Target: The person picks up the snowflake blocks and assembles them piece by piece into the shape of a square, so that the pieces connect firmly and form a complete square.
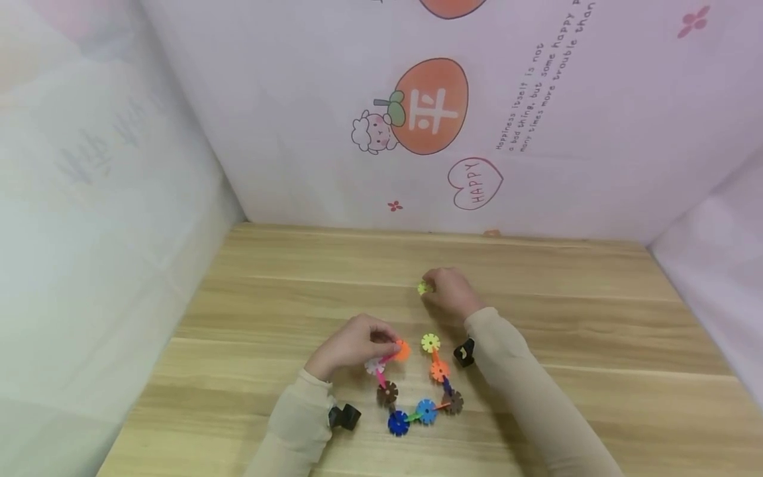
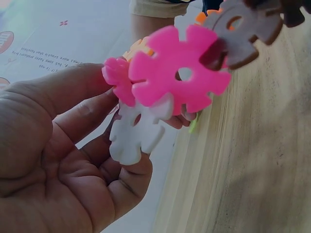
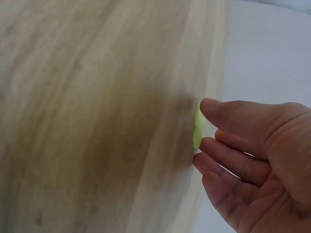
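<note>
My left hand (image 1: 356,343) grips one end of a chain of interlocking notched plastic discs, at an orange disc (image 1: 403,350). In the left wrist view a pink disc (image 2: 158,65) and a white disc (image 2: 127,141) of the chain stand in front of the fingers. The chain bends in a U through a brown disc (image 1: 387,387), a dark blue disc (image 1: 393,428) and a light blue disc (image 1: 422,417), ending at a yellow disc (image 1: 427,336). Farther back, my right hand (image 1: 454,293) pinches a loose yellow-green disc (image 3: 198,130) between thumb and fingertips, close to the tabletop.
Wooden tabletop (image 1: 286,265) lies under both hands. A printed white sheet (image 1: 310,132) rises along the back edge, with more sheeting (image 1: 101,252) at the left side. Black wrist devices (image 1: 464,352) sit by both sleeves.
</note>
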`<state>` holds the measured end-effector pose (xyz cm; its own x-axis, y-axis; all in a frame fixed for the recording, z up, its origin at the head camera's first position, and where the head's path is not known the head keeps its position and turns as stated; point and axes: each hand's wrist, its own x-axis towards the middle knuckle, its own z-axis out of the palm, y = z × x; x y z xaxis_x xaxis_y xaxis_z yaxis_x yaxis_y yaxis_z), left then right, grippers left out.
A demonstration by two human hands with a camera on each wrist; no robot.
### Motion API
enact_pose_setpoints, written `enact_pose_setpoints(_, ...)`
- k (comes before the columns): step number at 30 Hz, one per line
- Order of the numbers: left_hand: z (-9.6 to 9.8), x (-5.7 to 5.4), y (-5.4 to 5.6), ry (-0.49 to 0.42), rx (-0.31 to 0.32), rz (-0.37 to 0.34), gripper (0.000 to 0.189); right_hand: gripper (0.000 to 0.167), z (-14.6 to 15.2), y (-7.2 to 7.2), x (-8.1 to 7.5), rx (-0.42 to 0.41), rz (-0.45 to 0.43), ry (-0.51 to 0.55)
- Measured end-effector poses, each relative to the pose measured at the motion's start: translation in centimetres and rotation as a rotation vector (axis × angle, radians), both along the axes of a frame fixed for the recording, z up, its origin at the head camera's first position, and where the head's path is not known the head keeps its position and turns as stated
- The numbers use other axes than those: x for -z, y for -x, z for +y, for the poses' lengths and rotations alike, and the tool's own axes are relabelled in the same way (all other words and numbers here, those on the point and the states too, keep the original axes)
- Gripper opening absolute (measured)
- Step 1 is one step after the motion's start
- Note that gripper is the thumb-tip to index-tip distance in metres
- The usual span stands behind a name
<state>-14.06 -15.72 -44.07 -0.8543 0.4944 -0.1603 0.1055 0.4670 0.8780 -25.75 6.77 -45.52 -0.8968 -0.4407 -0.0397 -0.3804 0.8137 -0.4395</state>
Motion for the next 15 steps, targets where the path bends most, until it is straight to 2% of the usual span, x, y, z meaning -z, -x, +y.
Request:
enact_pose_setpoints(4,0.05,0.03,-0.02,0.002,-0.004,-0.004,0.01,0.027,-0.11,0.13,0.14,0.007,0.005,-0.006)
enact_pose_setpoints(8,0.0,0.01,0.08,0.001,-0.007,-0.006,0.01,0.029,-0.13,0.24,0.34,0.02,-0.006,0.01)
enact_pose_setpoints(15,-0.05,0.1,0.2,0.006,0.002,0.004,0.01,0.034,0.45,-0.23,0.99,0.038,-0.066,0.07)
